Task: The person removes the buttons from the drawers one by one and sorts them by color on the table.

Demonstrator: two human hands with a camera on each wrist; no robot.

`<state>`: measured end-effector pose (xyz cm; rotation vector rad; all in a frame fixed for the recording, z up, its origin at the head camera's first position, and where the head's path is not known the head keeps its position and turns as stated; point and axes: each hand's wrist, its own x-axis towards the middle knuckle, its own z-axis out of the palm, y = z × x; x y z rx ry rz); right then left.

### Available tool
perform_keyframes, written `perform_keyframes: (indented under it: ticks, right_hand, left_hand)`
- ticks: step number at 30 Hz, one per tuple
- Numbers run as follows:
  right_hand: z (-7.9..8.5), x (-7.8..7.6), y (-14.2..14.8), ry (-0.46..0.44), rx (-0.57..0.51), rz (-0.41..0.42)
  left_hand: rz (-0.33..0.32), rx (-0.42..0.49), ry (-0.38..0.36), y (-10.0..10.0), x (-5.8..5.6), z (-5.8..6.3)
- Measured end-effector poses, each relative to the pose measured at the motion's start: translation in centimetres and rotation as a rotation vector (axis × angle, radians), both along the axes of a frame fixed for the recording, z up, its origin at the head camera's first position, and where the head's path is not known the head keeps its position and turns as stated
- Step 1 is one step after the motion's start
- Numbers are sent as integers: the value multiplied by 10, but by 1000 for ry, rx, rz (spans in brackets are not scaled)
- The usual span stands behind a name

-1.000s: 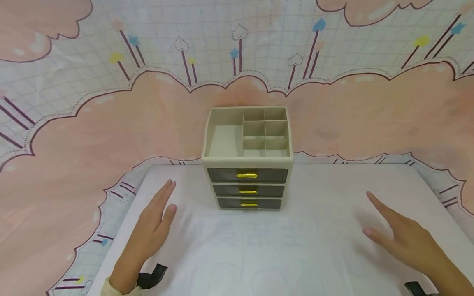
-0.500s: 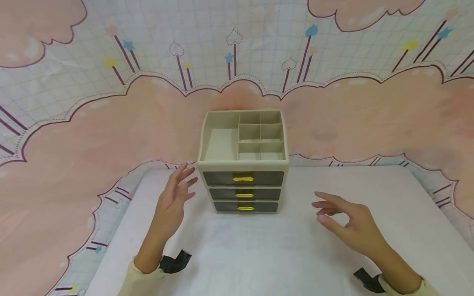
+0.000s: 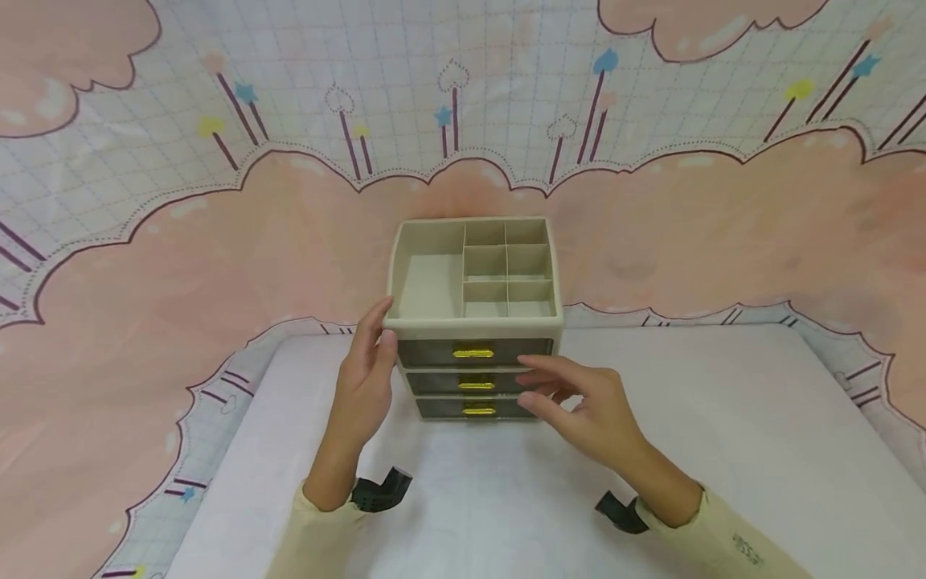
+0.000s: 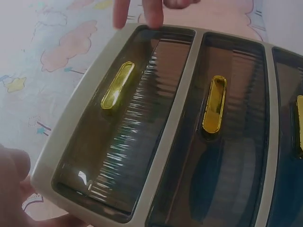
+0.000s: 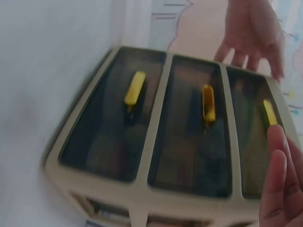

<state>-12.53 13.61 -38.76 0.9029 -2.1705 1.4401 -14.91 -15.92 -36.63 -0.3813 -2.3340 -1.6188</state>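
A cream desktop organizer (image 3: 473,328) with three dark see-through drawers stands upright on the white table. Its drawers are all pushed in, the top drawer (image 3: 427,354) and the others alike, each with a gold handle (image 3: 473,354). My left hand (image 3: 362,394) rests along the organizer's left side, thumb at the front corner and fingers reaching back along the wall. Loosely bent and holding nothing, my right hand (image 3: 593,406) is in front of the drawers' right part. Its fingers (image 4: 152,12) show at the top of the left wrist view, right at the organizer's edge.
Bare compartments (image 3: 485,261) divide the organizer's top. Behind the white table (image 3: 723,418) hangs a patterned cloth (image 3: 723,225) with clouds and stars. A black wrist mount (image 3: 382,490) sits at the left sleeve and another mount (image 3: 622,513) at the right.
Both hands have moved inward to the organizer, the left coming to its left side and the right in front of the drawers. In the head view the organizer has shifted slightly left and down.
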Motion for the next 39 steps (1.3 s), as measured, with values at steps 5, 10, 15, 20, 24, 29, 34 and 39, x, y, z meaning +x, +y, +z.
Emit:
perform_keyframes:
  ticks: [5, 10, 15, 20, 24, 29, 34, 39]
  right_hand:
    - [-2, -12, -24, 10, -77, 10]
    - [-3, -19, -41, 0, -129, -10]
    - [-7, -23, -53, -58, -154, -44]
    - [-11, -28, -66, -36, -206, -112]
    - [-11, -31, -77, -16, -284, -174]
    - [-11, -30, -85, -27, -337, -235]
    - [-12, -29, -87, -15, -344, -263]
    - [-12, -31, -86, -25, -350, -260]
  left_hand:
    - [38, -41, -3, 2, -4, -1]
    - [64, -97, 1, 2, -5, -3]
    - [68, -129, 0, 2, -7, -6]
    - [80, -125, 23, 3, -8, -8]
    - [83, -120, 25, 2, -8, -9]
    - [80, -118, 10, 1, -7, -8]
    - [75, -115, 10, 1, -6, -6]
    - [81, -111, 3, 1, -7, -6]
